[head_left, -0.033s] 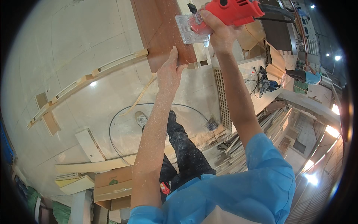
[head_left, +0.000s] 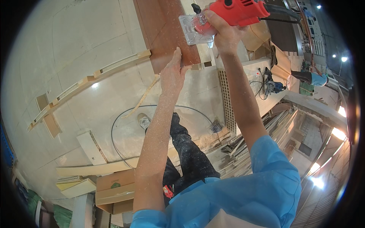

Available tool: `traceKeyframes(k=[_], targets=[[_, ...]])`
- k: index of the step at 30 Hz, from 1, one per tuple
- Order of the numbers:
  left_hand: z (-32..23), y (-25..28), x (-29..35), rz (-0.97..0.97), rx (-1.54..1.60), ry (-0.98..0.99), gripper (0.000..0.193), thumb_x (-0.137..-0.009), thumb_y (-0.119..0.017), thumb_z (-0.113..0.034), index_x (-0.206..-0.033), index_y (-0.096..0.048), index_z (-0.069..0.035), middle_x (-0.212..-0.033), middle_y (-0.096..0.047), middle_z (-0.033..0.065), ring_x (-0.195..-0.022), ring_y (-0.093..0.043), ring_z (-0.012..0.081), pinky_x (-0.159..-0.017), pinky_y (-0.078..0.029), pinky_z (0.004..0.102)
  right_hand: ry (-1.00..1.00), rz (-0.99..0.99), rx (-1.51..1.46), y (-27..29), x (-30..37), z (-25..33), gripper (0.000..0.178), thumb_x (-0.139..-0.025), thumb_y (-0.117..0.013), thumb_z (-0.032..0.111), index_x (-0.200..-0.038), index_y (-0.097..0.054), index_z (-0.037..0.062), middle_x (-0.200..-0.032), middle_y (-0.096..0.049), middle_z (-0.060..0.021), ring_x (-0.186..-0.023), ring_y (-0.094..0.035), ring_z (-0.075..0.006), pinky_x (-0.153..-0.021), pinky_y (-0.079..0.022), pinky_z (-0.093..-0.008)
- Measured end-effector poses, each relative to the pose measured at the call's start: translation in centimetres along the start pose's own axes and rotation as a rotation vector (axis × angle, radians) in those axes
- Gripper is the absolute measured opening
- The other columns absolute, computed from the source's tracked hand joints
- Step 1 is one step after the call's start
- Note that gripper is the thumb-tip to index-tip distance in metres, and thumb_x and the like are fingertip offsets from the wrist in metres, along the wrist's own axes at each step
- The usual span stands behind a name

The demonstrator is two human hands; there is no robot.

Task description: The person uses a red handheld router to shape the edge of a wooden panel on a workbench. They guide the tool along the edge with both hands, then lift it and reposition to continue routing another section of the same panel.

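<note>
My right hand (head_left: 228, 37) is wrapped round a red trim router (head_left: 238, 13) at the top of the view. Its clear plastic base (head_left: 189, 31) lies over the right edge of a reddish-brown wooden panel (head_left: 161, 26), and a black knob sticks up beside the base. A dark cord leaves the router's back end. My left hand (head_left: 173, 74) reaches to the panel's near end, fingers stretched out on its surface and thumb apart. Pale dust covers both the hand and forearm. The router's bit cannot be made out.
A long wooden strip frame (head_left: 87, 80) lies to the left. A dark cable (head_left: 112, 131) loops across the floor near my feet. Lower left stands a cardboard box (head_left: 116, 190). To the right are a perforated strip (head_left: 227, 100), a blue power tool (head_left: 274, 87), stacked boards and another person (head_left: 318, 79).
</note>
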State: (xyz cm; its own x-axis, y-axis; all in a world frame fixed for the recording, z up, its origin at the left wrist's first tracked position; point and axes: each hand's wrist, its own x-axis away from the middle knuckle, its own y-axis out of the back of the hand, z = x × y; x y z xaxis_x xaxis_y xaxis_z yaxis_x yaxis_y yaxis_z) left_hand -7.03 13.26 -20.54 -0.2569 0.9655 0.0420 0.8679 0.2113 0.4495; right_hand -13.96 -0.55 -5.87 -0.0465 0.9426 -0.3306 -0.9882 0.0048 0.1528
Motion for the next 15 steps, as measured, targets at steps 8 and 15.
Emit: traceKeyframes(k=[8, 15], targets=[[-0.21, 0.11, -0.03, 0.034, -0.03, 0.022, 0.078, -0.087, -0.08, -0.028, -0.153, -0.045, -0.003, -0.117, -0.071, 0.0221, -0.096, -0.072, 0.0358, -0.083, -0.058, 0.0441, 0.019, -0.003, -0.002, -0.03, -0.05, 0.02, 0.031, -0.08, -0.08, 0.0, -0.106, -0.064, 0.0061, -0.092, -0.068, -0.0005, -0.078, -0.066, -0.0127, -0.071, -0.057, -0.0301], [-0.21, 0.12, -0.05, 0.037, -0.028, 0.026, 0.078, -0.088, -0.08, -0.029, -0.153, -0.045, -0.003, -0.124, -0.07, 0.0218, -0.098, -0.073, 0.0351, -0.084, -0.058, 0.0437, 0.01, 0.013, -0.033, -0.01, 0.0, 0.26, 0.029, -0.08, -0.08, 0.0, -0.104, -0.065, 0.0058, -0.09, -0.068, -0.0006, -0.076, -0.066, -0.0125, -0.069, -0.057, -0.0298]])
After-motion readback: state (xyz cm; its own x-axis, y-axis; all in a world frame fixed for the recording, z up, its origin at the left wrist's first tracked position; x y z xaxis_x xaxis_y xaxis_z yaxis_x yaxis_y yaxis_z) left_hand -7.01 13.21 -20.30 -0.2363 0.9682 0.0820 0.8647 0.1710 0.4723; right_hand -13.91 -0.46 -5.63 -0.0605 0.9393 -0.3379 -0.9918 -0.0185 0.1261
